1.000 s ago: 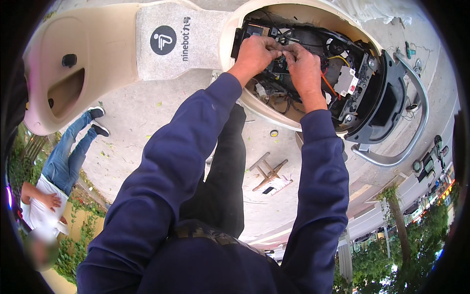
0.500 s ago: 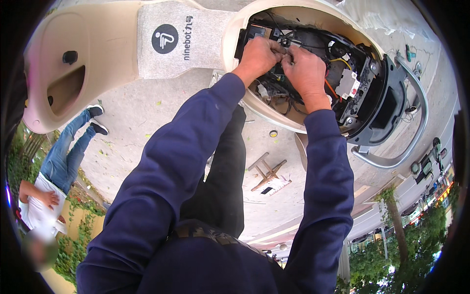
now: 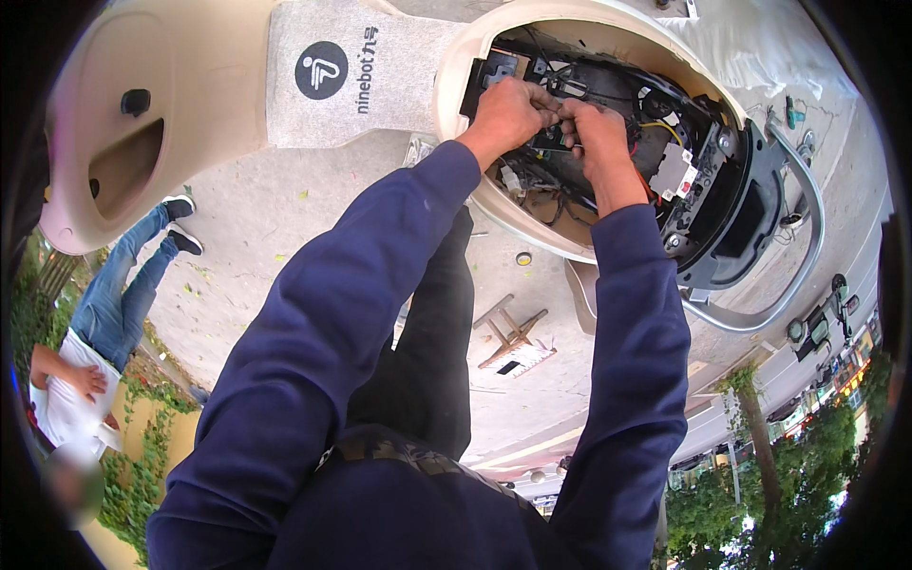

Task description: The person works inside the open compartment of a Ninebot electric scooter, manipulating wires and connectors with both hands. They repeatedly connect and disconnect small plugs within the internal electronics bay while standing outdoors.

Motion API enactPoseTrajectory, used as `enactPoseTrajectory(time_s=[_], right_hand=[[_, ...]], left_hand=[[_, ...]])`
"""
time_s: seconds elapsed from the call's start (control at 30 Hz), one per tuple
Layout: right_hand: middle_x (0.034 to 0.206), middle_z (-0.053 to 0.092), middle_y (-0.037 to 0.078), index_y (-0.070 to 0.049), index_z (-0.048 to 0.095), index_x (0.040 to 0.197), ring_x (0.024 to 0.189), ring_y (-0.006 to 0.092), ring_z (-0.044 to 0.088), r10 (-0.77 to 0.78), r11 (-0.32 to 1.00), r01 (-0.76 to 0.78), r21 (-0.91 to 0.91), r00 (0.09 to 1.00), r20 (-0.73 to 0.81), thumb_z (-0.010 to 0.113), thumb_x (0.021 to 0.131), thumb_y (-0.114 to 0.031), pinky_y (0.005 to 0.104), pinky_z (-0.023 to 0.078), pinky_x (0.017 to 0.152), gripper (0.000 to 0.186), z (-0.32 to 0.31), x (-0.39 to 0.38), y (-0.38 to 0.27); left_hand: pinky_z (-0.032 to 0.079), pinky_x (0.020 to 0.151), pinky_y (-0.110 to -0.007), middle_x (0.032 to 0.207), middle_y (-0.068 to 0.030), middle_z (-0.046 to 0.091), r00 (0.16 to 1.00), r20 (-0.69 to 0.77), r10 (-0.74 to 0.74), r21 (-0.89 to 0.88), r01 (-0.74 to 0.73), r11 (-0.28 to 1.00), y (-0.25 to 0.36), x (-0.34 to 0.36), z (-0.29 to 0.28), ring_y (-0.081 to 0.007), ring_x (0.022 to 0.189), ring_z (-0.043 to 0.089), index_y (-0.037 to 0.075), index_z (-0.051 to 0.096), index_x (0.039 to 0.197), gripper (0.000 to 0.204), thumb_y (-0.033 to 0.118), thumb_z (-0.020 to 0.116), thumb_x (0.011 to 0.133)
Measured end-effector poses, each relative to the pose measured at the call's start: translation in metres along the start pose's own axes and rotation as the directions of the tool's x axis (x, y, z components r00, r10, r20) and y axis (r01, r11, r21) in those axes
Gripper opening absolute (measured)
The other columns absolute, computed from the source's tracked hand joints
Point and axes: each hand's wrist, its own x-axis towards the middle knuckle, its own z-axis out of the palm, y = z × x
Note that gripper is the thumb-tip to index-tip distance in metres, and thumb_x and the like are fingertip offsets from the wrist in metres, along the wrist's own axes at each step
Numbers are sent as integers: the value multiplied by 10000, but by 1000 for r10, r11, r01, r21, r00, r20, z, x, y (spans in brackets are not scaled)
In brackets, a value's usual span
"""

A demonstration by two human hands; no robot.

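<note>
Below me an electric scooter (image 3: 204, 71) with a cream body has its seat compartment (image 3: 456, 85) open, showing black wiring and electrical parts. Over the compartment, my left hand (image 3: 508, 114) and my right hand (image 3: 600, 142) meet with fingertips pinched close together. Whatever they grip is too small and too covered by the fingers to make out. A yellow wire (image 3: 662, 125) and a grey-white box (image 3: 674, 172) lie right of my right hand. Beyond the left hand, a dark metal bracket (image 3: 501, 68) is fixed at the compartment's front end.
A silver grab rail (image 3: 815, 242) curves round the scooter's rear. On the pavement sit a small wooden stool (image 3: 514, 344) and a small round roll (image 3: 523, 258). A person (image 3: 90, 380) in jeans stands at the left. Another scooter (image 3: 819, 323) is parked at the far right.
My fingers have shifted slightly and the right hand's fingers have curled more. Both hands stay together over the compartment. The view has shifted slightly.
</note>
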Motion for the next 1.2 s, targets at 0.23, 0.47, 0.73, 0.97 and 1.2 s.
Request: enactPoseTrajectory(time_s=[0.23,0.47,0.73,0.97,1.2], right_hand=[[736,660,26,-32,683,872,614,87,587,-109,962,142,-234,983,146,650,850,-139,260,451,511,115,-11,-2,-3],[861,723,167,4,713,950,805,266,713,-473,732,484,-479,867,156,671,807,-139,344,542,767,206,-17,6,19],[839,712,192,-3,731,917,832,339,703,-550,664,534,-523,823,142,708,810,-179,385,542,775,207,-8,-14,7],[810,698,209,-24,734,888,817,376,686,-598,510,486,-710,794,114,714,824,-258,441,538,750,243,-8,-19,3],[821,698,201,-60,690,924,805,382,688,-621,251,391,-886,767,163,627,872,-262,469,548,741,218,5,-32,-3]], left_hand=[[540,778,-338,887,-115,738,999,-37,19,49,-18,999,0,0,1,-248,816,709,100,768,973,232,223,768,777],[540,786,-340,879,-126,738,999,-24,-22,59,23,998,3,-1,1,-252,816,710,91,773,954,230,228,777,770],[542,785,-335,879,-128,739,999,-23,-22,117,25,993,2,0,-1,-244,816,711,88,774,952,247,261,784,776],[542,767,-333,859,-127,738,1000,-15,10,71,-9,997,0,2,1,-246,795,710,81,767,966,263,267,778,780],[539,776,-325,874,-125,738,1000,-10,14,77,-13,997,0,2,1,-239,807,709,77,760,984,247,203,743,772]])
